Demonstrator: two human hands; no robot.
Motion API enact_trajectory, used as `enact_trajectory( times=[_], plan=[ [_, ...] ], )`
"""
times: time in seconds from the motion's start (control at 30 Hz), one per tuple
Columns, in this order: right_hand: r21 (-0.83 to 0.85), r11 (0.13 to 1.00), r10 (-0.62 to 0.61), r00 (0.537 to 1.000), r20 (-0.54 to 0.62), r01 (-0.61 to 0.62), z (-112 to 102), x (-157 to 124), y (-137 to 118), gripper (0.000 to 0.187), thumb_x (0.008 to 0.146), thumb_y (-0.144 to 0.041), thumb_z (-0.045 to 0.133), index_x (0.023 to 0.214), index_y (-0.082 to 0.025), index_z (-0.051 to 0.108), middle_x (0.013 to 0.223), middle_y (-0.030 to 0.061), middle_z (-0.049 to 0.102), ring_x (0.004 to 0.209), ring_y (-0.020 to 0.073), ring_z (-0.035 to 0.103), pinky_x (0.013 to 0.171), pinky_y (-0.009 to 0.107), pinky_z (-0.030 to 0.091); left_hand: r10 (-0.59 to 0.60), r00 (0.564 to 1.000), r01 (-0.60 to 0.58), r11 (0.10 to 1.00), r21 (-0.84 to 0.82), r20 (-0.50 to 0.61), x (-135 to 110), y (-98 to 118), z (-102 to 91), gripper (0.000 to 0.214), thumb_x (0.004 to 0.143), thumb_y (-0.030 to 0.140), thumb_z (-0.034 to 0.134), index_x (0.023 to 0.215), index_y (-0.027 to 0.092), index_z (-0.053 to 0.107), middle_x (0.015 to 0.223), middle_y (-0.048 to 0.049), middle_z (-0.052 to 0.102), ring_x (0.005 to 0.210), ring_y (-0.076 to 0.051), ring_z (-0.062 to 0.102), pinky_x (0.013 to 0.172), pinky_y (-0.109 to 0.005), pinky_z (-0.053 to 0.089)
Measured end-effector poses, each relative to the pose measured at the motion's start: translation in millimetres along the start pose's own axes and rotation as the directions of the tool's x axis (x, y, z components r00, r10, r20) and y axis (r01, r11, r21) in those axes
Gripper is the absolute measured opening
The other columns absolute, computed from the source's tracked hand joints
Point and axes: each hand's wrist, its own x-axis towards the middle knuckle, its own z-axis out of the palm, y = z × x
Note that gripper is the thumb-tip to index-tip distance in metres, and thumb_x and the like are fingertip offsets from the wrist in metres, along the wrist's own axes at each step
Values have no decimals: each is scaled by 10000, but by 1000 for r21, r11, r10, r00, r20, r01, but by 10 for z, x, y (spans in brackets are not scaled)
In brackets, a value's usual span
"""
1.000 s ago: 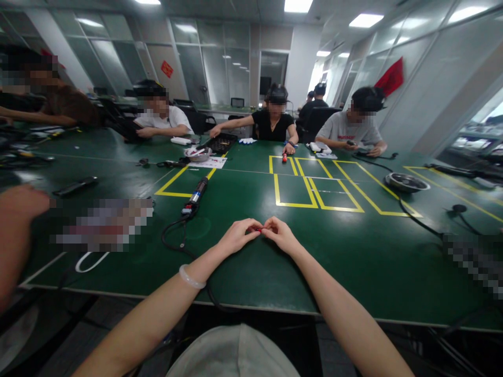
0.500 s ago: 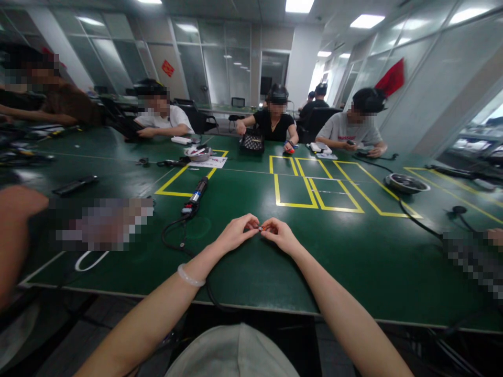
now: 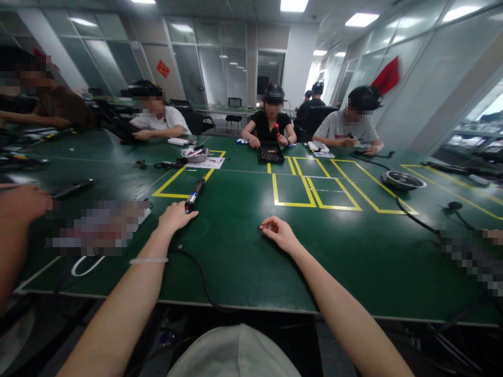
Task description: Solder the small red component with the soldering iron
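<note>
My left hand (image 3: 176, 215) is at the near end of a black cylindrical corded tool (image 3: 195, 192) that looks like an electric screwdriver. Its fingers are around that end, and the tool lies slanted on the green table (image 3: 236, 272). Between the thumb and fingertips of my right hand (image 3: 281, 234), a small red and orange piece (image 3: 261, 228) sticks out to the left. The fingers cover most of that piece, so its kind is unclear. A black cable (image 3: 202, 269) runs from near the tool to the table's front edge.
Yellow tape frames (image 3: 294, 204) mark the table ahead. A round metal bowl (image 3: 404, 180) stands at the right, another bowl (image 3: 195, 153) farther back. Across the table, a person handles a black tray (image 3: 271, 153). At the left are a blurred packet (image 3: 98, 228) and another person's hand (image 3: 27, 204).
My left hand has left my right hand and moved left onto the black tool. My right hand stays in place with the small piece. Across the table, a black tray now lies tilted open.
</note>
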Motion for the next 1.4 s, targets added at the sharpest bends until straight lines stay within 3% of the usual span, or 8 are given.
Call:
enact_trajectory(
  times=[0.27,0.4,0.67,1.03,1.23,1.4],
  plan=[
    [-34,999,13,1000,-2,-13,4,4,-21,217,771,-279,621,957,-168,611,712,-19,581,590,109,489,581,234,394,61,997,-61,998,-1,38,111,-53,-5,718,787,649,438,1307,158,503,1247,-189,555,1135,-342,551,887,-402,464],
    [-30,999,13,1000,14,-12,4,0,-36,208,773,-287,624,941,-165,611,682,-23,570,579,109,487,573,234,391,98,994,-98,995,1,39,44,22,-21,718,783,658,435,1288,155,520,1223,-189,560,1102,-337,570,877,-404,466],
    [-107,994,-13,1000,-14,11,3,-4,-17,209,782,-303,634,943,-171,641,769,2,611,637,122,524,645,259,429,225,974,-222,971,88,-28,-486,657,-13,608,792,605,450,1170,144,571,1129,-171,574,977,-320,613,776,-395,491],
    [-44,995,-95,995,-12,94,40,-15,-34,153,798,-306,626,883,-185,587,785,-3,607,654,130,524,647,259,428,506,860,-505,862,38,-70,-1121,1594,119,471,807,541,541,1063,147,582,1054,-171,599,956,-305,617,783,-380,458],
    [-147,976,-159,987,32,162,46,-37,-85,69,800,-228,634,816,-186,582,781,-5,574,666,129,513,667,259,421,564,819,-566,824,16,-102,-1216,1757,204,431,822,510,554,1084,168,562,1044,-151,597,940,-279,615,792,-371,451],
    [-218,954,-202,979,40,206,46,-29,-87,30,811,-200,647,799,-180,628,823,10,546,699,127,522,689,255,427,563,822,-562,826,32,-91,-1236,1759,202,435,851,510,512,1109,162,545,1059,-145,587,949,-275,607,797,-367,456]
  ],
)
